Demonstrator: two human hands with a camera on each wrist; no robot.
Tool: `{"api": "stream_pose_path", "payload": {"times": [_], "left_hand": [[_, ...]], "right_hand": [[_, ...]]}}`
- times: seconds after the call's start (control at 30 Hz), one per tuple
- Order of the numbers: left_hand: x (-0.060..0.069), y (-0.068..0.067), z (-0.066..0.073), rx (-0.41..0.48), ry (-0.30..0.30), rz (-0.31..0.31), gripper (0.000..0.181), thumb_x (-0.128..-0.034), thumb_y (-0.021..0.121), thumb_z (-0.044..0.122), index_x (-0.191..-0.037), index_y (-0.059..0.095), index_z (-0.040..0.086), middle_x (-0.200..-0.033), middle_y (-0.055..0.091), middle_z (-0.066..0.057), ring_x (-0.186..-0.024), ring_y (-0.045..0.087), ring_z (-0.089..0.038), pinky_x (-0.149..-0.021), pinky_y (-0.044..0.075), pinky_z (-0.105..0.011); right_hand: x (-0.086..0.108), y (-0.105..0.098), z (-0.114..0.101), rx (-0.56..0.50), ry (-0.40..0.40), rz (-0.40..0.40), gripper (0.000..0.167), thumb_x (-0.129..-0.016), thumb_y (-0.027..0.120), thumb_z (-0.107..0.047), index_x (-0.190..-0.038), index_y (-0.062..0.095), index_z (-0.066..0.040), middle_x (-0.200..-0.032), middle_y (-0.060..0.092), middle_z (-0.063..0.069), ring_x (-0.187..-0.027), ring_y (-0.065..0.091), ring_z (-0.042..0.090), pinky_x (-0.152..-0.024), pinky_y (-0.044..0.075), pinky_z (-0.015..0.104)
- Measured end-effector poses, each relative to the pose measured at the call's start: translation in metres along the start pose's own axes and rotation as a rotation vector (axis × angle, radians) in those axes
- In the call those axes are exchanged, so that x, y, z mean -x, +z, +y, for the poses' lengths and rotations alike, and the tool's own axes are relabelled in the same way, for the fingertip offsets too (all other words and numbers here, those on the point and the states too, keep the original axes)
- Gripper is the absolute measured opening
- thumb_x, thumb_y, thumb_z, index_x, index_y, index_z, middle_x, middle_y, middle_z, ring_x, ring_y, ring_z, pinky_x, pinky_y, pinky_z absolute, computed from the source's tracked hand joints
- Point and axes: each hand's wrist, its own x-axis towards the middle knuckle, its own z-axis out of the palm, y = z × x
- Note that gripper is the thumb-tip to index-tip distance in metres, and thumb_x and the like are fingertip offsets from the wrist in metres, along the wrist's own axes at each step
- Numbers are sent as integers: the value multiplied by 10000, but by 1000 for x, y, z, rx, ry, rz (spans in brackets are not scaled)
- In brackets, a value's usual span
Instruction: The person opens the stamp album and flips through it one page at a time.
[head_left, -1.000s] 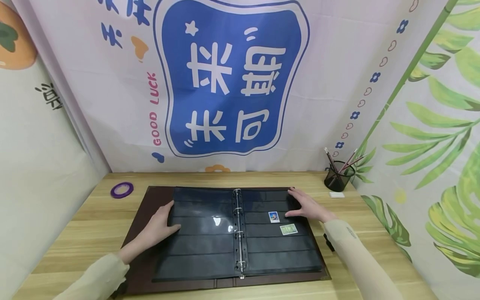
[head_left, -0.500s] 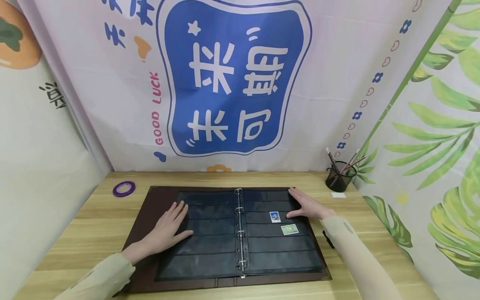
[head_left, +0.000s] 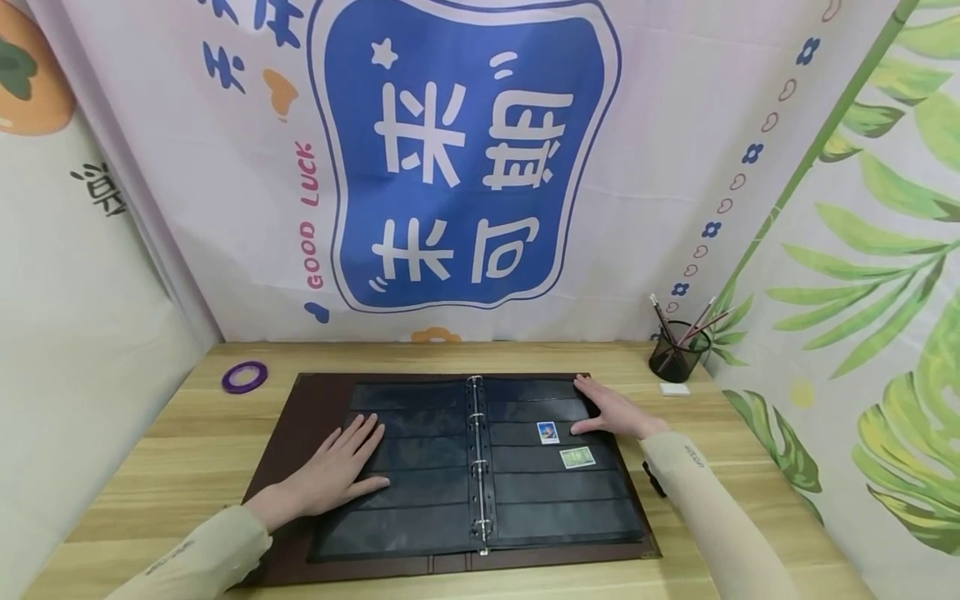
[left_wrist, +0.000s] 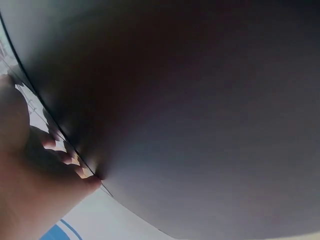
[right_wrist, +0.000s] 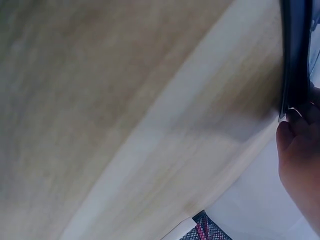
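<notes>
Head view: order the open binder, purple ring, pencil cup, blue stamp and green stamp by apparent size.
1. Open binder
2. Pencil cup
3. Purple ring
Blue stamp and green stamp are smallest, too alike to rank.

And there's the bare left hand (left_wrist: 42, 190), low on the left, fingers (left_wrist: 63, 156) right at the thin black edge of a broad, smooth, dark grey-brown surface (left_wrist: 200, 130) filling most of the view! Bottom left, a bright blue patch (left_wrist: 54, 234) shows on the pale white backdrop (left_wrist: 97, 215).
</notes>
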Motion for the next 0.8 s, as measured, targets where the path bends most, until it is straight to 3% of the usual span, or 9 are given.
{"api": "stream_pose_path", "payload": {"times": [0.43,0.8], "left_hand": [[1,-2,2,-8,-4,-4,877,-941,481,660,-1542,338,37,-1633,238,-218,-1506,222,-445,-1151,235,-677],[1,0,2,-10,-9,3,876,-943,477,661,-1543,337,39,-1632,243,-216,-1508,223,-441,-1153,234,-676]], "right_hand": [[0,-2,-3,50,-56,90,1026,-732,822,-543,-1458,427,65,-1473,470,289,-1365,445,469,-1122,365,591],[4,-5,-11,28,-38,111,1011,-725,846,-498,-1439,432,85,-1455,461,321,-1349,449,482,-1108,375,597]]}}
